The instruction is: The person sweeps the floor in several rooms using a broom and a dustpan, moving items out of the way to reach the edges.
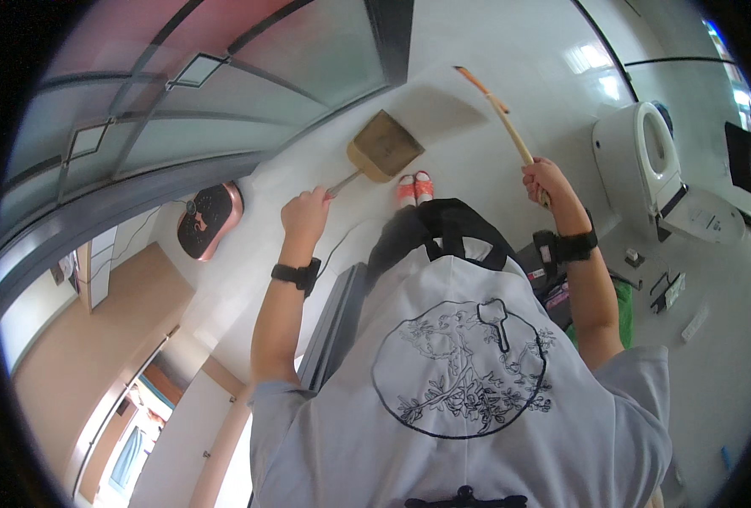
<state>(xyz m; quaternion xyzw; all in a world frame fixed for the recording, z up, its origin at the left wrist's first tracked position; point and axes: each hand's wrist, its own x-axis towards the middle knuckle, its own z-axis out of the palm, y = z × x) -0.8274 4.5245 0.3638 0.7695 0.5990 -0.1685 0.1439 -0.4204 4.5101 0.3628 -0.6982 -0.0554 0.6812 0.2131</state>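
Note:
My left hand (305, 213) is closed around the thin metal handle of a tan dustpan (386, 146). The pan is out ahead of my feet, its hollow side facing up; whether it touches the floor I cannot tell. On the other side, my right hand (546, 180) grips a pale yellow stick-like broom (511, 127) with a narrow orange far end, seen edge-on. That end points forward and slightly left, apart from the dustpan. Between the two tools are my feet in orange sandals (415, 187). Black bands circle both wrists.
A framed frosted glass door (257, 93) rises at the upper left. Below it lies a black and pink vibration plate (210, 222) with a cord. At the right stands a white toilet (634, 161). Beside my right arm hangs something green (625, 311).

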